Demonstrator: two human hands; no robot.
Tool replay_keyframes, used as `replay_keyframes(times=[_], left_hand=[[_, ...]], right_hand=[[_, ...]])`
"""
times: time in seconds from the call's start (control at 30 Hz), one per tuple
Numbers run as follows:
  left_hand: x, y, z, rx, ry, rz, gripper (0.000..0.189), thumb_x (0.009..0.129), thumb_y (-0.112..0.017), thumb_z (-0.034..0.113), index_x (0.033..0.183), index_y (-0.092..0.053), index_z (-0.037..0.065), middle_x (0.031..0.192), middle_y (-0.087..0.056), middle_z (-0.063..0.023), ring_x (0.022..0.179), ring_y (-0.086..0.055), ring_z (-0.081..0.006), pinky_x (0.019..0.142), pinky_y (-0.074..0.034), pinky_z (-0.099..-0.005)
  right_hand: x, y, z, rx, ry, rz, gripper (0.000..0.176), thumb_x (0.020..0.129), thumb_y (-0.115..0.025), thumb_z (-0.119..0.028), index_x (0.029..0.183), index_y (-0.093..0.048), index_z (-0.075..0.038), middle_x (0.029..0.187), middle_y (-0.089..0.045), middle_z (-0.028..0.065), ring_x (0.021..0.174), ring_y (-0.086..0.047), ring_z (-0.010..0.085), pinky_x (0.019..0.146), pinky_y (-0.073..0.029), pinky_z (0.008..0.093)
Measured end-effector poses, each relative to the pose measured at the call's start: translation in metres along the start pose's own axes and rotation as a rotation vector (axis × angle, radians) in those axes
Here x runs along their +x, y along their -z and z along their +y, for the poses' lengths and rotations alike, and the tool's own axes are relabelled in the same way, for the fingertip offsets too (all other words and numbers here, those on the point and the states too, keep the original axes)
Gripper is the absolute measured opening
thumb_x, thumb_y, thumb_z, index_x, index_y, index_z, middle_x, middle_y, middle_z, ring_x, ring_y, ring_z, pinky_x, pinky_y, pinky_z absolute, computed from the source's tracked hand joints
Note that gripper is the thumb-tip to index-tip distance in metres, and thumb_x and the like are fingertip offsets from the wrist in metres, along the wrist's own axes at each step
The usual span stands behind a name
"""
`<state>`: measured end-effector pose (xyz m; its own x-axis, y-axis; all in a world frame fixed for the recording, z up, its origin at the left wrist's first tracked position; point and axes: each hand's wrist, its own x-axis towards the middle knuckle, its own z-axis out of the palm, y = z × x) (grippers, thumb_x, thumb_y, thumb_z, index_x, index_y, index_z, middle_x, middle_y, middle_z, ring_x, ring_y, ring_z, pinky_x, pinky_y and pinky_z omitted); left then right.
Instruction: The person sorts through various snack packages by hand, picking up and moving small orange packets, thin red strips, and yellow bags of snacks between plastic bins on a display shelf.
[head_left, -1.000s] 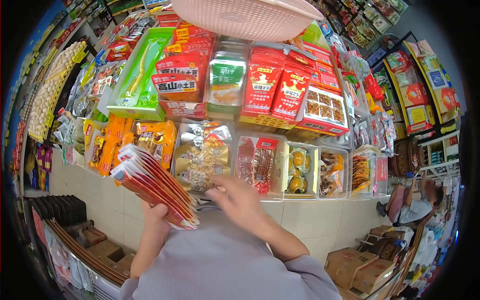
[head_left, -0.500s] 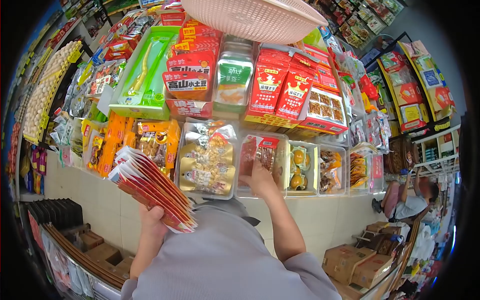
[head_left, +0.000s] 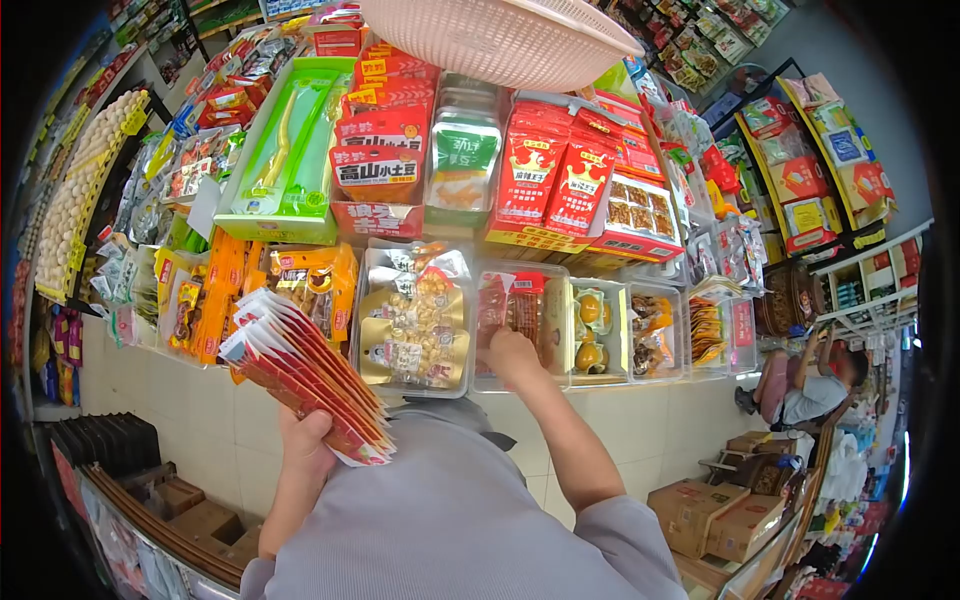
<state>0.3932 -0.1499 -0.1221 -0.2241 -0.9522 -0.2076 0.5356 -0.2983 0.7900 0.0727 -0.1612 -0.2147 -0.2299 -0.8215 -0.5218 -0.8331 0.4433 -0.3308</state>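
A fanned stack of red packets with white edges (head_left: 318, 375) is gripped in my left hand (head_left: 308, 440), in front of the orange snack bags (head_left: 232, 295). My right hand (head_left: 512, 352) reaches into a clear plastic bin (head_left: 556, 325) that holds red packets (head_left: 524, 295). Its fingers point down among those packets, and the fingertips are hidden, so what they hold cannot be made out. Left of that bin stands another clear bin with gold and clear snack packs (head_left: 415, 325). To its right is a bin of round brown items in packs (head_left: 591, 330).
Behind the bins stand a green box (head_left: 275, 228), red snack boxes (head_left: 640, 245) and a pink basket (head_left: 500, 40). Egg trays (head_left: 95, 190) are at left. Cardboard boxes (head_left: 695, 510) lie at lower right. Another person (head_left: 812, 390) crouches at far right.
My right hand has moved slightly left and its fingers are tucked further down among the red packets. The view has shifted a little. My left hand still holds the stack.
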Motion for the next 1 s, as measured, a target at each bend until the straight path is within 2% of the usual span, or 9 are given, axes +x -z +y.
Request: replay_keyframes(times=[0.23, 0.33, 0.43, 0.53, 0.7, 0.8, 0.9, 1.0], left_hand=[[0.001, -0.017, 0.008, -0.017, 0.020, -0.014, 0.078, 0.076, -0.085, 0.024, 0.139, -0.045, 0.000, 0.123, -0.064, -0.0142, 0.109, -0.068, -0.0272, 0.091, -0.059, -0.0416], [0.000, -0.021, 0.008, -0.021, 0.012, 0.001, 0.077, 0.076, -0.083, 0.022, 0.139, -0.044, 0.000, 0.123, -0.064, -0.0146, 0.108, -0.068, -0.0275, 0.091, -0.059, -0.0421], [0.000, -0.023, 0.005, -0.028, 0.003, 0.001, 0.076, 0.077, -0.082, 0.020, 0.139, -0.044, 0.000, 0.123, -0.063, -0.0145, 0.108, -0.068, -0.0276, 0.091, -0.060, -0.0425], [0.001, -0.025, 0.002, -0.025, -0.004, -0.012, 0.076, 0.077, -0.081, 0.020, 0.140, -0.043, 0.000, 0.123, -0.063, -0.0142, 0.108, -0.068, -0.0275, 0.091, -0.060, -0.0427], [-0.002, -0.028, -0.002, -0.007, -0.001, 0.016, 0.076, 0.077, -0.081, 0.020, 0.140, -0.043, 0.000, 0.123, -0.063, -0.0137, 0.108, -0.067, -0.0270, 0.091, -0.060, -0.0427], [-0.003, -0.031, -0.003, 0.069, -0.003, -0.002, 0.086, 0.077, -0.087, 0.039, 0.141, -0.042, 0.002, 0.126, -0.061, -0.0126, 0.112, -0.065, -0.0251, 0.093, -0.059, -0.0407], [-0.004, -0.033, -0.005, -0.004, 0.005, 0.016, 0.081, 0.077, -0.085, 0.026, 0.140, -0.042, 0.001, 0.122, -0.061, -0.0127, 0.108, -0.067, -0.0260, 0.089, -0.060, -0.0422], [-0.005, -0.034, -0.006, 0.010, -0.004, 0.024, 0.083, 0.076, -0.087, 0.028, 0.140, -0.042, 0.002, 0.122, -0.061, -0.0128, 0.108, -0.067, -0.0262, 0.089, -0.060, -0.0424]], right_hand=[[0.000, 0.010, -0.009, -0.028, -0.069, -0.046, 0.069, 0.086, -0.071, -0.036, 0.121, -0.047, 0.018, 0.103, -0.069, 0.0336, 0.100, -0.070, 0.0455, 0.089, -0.056, 0.0482], [0.001, 0.011, -0.015, -0.024, -0.094, -0.027, 0.068, 0.086, -0.071, -0.034, 0.123, -0.046, 0.018, 0.105, -0.069, 0.0337, 0.101, -0.069, 0.0456, 0.089, -0.056, 0.0481], [0.001, 0.010, -0.015, -0.036, -0.105, 0.006, 0.073, 0.085, -0.073, -0.038, 0.124, -0.046, 0.018, 0.105, -0.069, 0.0329, 0.100, -0.069, 0.0462, 0.089, -0.056, 0.0473], [-0.008, 0.029, -0.009, -0.057, 0.037, -0.089, 0.075, 0.084, -0.073, -0.043, 0.122, -0.050, 0.018, 0.105, -0.069, 0.0329, 0.100, -0.069, 0.0455, 0.089, -0.056, 0.0465], [0.007, 0.025, 0.015, -0.025, 0.106, -0.106, 0.071, 0.085, -0.072, -0.046, 0.114, -0.056, 0.016, 0.102, -0.068, 0.0327, 0.102, -0.068, 0.0438, 0.089, -0.055, 0.0466], [0.009, 0.021, 0.020, -0.025, 0.114, -0.058, 0.068, 0.084, -0.075, -0.043, 0.114, -0.056, 0.015, 0.103, -0.068, 0.0321, 0.103, -0.068, 0.0439, 0.091, -0.054, 0.0464], [0.009, 0.019, 0.018, -0.033, 0.097, -0.017, 0.068, 0.083, -0.078, -0.041, 0.116, -0.055, 0.014, 0.107, -0.068, 0.0316, 0.105, -0.067, 0.0440, 0.092, -0.054, 0.0457], [0.008, 0.022, 0.015, -0.055, 0.077, -0.024, 0.066, 0.083, -0.079, -0.038, 0.119, -0.056, 0.012, 0.111, -0.068, 0.0286, 0.106, -0.067, 0.0426, 0.093, -0.054, 0.0456]])
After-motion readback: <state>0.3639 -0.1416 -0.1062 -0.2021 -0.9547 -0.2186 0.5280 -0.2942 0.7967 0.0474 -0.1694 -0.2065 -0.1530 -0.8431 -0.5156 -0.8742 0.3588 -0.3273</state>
